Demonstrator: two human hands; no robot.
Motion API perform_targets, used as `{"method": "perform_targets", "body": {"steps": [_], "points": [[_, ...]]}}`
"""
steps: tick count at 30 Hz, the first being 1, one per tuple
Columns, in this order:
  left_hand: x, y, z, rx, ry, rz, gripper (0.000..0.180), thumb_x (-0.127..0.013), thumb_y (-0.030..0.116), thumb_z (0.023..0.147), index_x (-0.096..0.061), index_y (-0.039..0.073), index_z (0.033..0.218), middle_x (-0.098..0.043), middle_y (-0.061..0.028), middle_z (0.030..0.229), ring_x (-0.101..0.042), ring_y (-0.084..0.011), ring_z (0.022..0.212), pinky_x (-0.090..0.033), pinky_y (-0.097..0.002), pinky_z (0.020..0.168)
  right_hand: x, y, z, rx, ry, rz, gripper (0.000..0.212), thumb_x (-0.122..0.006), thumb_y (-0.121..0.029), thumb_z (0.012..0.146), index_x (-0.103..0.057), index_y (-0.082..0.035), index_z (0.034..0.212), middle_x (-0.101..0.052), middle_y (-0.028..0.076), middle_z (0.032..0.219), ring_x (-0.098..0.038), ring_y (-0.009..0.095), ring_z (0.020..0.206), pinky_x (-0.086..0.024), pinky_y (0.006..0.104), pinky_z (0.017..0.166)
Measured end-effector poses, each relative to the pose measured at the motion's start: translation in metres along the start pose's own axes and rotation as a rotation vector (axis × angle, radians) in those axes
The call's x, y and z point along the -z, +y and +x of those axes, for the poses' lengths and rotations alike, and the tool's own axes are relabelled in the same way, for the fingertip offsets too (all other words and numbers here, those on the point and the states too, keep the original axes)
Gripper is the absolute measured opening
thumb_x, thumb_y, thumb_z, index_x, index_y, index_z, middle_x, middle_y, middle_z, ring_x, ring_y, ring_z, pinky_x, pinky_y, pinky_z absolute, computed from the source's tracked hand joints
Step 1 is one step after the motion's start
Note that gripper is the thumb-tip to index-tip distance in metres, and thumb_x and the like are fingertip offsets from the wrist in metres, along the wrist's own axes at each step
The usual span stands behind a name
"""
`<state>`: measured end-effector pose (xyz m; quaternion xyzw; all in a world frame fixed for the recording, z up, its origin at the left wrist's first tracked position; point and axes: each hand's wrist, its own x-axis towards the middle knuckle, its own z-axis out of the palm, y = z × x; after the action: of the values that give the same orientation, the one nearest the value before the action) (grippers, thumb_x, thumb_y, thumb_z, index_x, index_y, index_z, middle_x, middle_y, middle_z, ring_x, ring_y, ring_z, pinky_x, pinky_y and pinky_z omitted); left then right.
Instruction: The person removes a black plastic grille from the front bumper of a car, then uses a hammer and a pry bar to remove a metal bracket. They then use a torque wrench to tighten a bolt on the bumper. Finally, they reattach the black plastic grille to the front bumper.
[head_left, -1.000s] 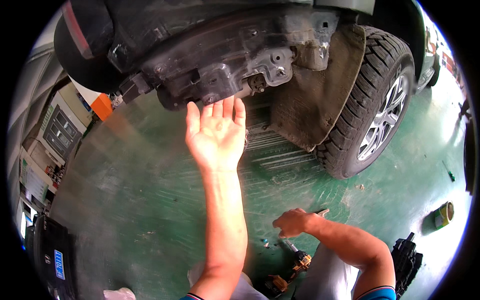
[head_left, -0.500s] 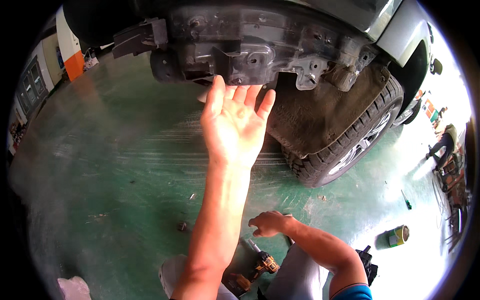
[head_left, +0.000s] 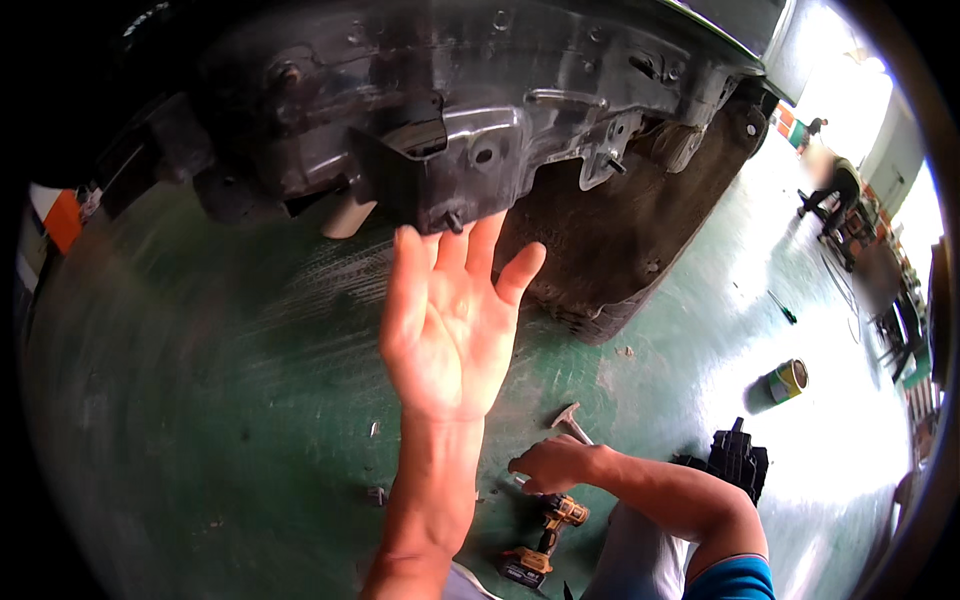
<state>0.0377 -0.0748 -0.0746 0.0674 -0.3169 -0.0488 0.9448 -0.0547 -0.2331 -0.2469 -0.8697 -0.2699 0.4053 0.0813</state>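
Note:
My left hand (head_left: 450,330) is raised palm up under the car's dark metal panel (head_left: 485,150). Its fingers are stretched out, their tips behind the lower edge of a bracket. A short stud (head_left: 455,222) sticks out beside them. Behind the bracket a pale rounded piece (head_left: 348,215) shows, its kind unclear. Low over the floor, my right hand (head_left: 556,465) has curled fingers, and what they hold, if anything, is hidden. Beneath it lies a yellow-and-black cordless drill (head_left: 548,540). Close above the hand is a hammer (head_left: 570,420), part of its handle hidden by my arm.
A dirty wheel-arch liner (head_left: 610,240) hangs to the right of the bracket. On the green floor are a black plastic part (head_left: 737,462), a can (head_left: 788,380), a screwdriver (head_left: 783,308) and a small metal piece (head_left: 376,495). Another person (head_left: 838,185) bends over far right.
My view has moved closer to the panel, and the wheel is now mostly out of sight. The left hand stays at the bracket. My right hand is now over the drill's tip, and the hammer has come into view.

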Motion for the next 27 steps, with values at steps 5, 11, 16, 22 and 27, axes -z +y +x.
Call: {"method": "perform_targets", "body": {"steps": [5, 11, 16, 22, 27], "points": [[0.004, -0.004, -0.004, 0.045, -0.015, -0.106, 0.04, -0.036, 0.035, 0.105, -0.053, 0.012, 0.133, -0.04, -0.0058, 0.15, -0.029, -0.0233, 0.143, -0.043, -0.0533, 0.103, 0.007, -0.012, -0.033, -0.096, 0.05, 0.095, 0.043, -0.057, -0.037, 0.088, -0.057, -0.012, 0.123, -0.066, 0.017, 0.109, -0.062, 0.037, 0.103, -0.048, 0.0481, 0.084], [0.014, 0.009, 0.001, 0.079, -0.162, -0.031, 0.042, -0.037, 0.036, 0.104, -0.051, 0.013, 0.136, -0.039, -0.0042, 0.151, -0.024, -0.0222, 0.145, -0.041, -0.0537, 0.105, 0.029, -0.025, -0.079, -0.329, 0.277, 0.155, 0.043, -0.058, -0.036, 0.088, -0.057, -0.013, 0.125, -0.068, 0.015, 0.106, -0.065, 0.035, 0.099, -0.051, 0.0462, 0.082], [0.012, 0.006, 0.0, 0.098, -0.093, -0.053, 0.039, -0.041, 0.035, 0.103, -0.055, 0.013, 0.132, -0.044, -0.004, 0.147, -0.027, -0.0227, 0.144, -0.041, -0.0534, 0.105, 0.037, -0.016, -0.088, -0.438, 0.288, 0.104, 0.044, -0.06, -0.035, 0.088, -0.056, -0.013, 0.126, -0.068, 0.014, 0.105, -0.065, 0.034, 0.098, -0.051, 0.0465, 0.08], [0.006, 0.006, -0.004, 0.071, 0.089, -0.166, 0.03, -0.045, 0.033, 0.102, -0.066, 0.012, 0.105, -0.062, -0.0067, 0.127, -0.046, -0.0287, 0.131, -0.042, -0.0513, 0.103, 0.046, -0.005, -0.06, -0.443, 0.198, 0.021, 0.044, -0.06, -0.035, 0.088, -0.057, -0.013, 0.125, -0.066, 0.015, 0.11, -0.062, 0.036, 0.103, -0.05, 0.0478, 0.083], [-0.014, -0.003, 0.003, 0.028, 0.274, -0.077, 0.019, -0.06, 0.034, 0.096, -0.063, 0.017, 0.103, -0.064, -0.0004, 0.106, -0.058, -0.0142, 0.103, -0.047, -0.0421, 0.097, 0.005, 0.026, -0.027, -0.309, 0.256, -0.024, 0.046, -0.062, -0.038, 0.087, -0.056, -0.016, 0.126, -0.066, 0.014, 0.116, -0.063, 0.034, 0.106, -0.051, 0.0473, 0.085]]}}
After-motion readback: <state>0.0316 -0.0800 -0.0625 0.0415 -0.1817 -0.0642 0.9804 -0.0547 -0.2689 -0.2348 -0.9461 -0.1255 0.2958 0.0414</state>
